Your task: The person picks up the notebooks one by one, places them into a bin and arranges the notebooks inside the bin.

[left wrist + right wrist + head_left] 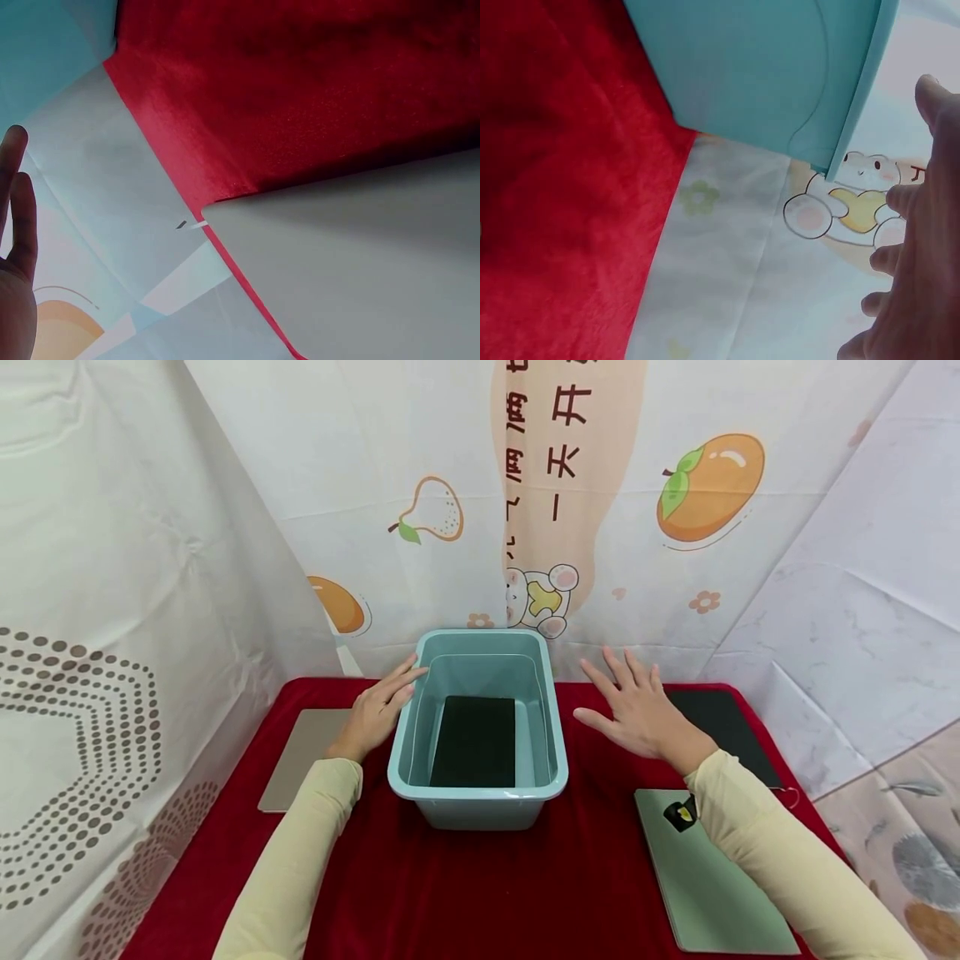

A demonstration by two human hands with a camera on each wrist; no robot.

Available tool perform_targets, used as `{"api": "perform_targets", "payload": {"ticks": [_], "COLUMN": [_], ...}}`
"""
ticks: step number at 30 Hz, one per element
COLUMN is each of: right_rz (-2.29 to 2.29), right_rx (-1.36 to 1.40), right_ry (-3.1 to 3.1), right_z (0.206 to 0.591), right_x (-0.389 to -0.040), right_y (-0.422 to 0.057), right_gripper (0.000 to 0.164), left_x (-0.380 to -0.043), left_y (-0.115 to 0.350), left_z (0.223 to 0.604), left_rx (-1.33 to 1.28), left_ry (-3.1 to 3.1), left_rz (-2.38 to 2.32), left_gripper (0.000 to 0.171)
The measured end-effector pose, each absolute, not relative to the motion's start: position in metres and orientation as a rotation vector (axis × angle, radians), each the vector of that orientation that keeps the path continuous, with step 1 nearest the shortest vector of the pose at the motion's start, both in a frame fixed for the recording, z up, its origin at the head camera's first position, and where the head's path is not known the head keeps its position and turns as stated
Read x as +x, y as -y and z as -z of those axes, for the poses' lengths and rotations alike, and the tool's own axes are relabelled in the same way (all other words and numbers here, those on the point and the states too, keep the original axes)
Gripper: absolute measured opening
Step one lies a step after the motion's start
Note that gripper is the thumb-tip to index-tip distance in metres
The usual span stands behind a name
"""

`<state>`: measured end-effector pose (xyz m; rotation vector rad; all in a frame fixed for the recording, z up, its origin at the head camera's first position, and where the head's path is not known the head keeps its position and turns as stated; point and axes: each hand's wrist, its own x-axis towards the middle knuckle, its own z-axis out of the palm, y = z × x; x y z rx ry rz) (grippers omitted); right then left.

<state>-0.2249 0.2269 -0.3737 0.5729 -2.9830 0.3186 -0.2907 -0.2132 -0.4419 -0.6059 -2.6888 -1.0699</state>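
A light blue plastic bin (480, 793) stands upright at the middle of the red cloth, with a flat black rectangular thing (476, 739) lying on its floor. My left hand (375, 714) is beside the bin's left side, fingers extended and fingertips right at the rim. On the other side, my right hand (637, 714) hovers apart from the bin with its fingers spread, holding nothing. In the right wrist view the spread fingers (900, 199) show near the bin's side wall (757, 67). Only part of the left hand (16, 240) appears in the left wrist view.
Left of the bin lies a flat grey slab (307, 752) with rounded corners. A pale green flat thing (712, 893) lies at the right, partly under my sleeve, and a flat black one (723, 727) behind it. A printed curtain (420, 577) hangs behind the table.
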Motion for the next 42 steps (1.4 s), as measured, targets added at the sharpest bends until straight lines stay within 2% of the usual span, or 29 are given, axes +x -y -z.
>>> {"api": "perform_targets", "payload": {"ticks": [19,42], "right_rz": [-0.330,-0.400], "right_rx": [0.464,0.307], "right_ry": [3.021,3.021], "right_z": [0.375,0.395], "right_x": [-0.197,-0.173], "right_y": [-0.265,-0.301], "right_gripper": [0.084,0.086], "left_x": [-0.290,-0.289], "left_y": [0.212,0.212], "left_z": [0.444,0.444], "left_rx": [-0.612,-0.625], "left_ry": [2.686,2.658], "left_rz": [1.071,1.098], "left_gripper": [0.045,0.046]}}
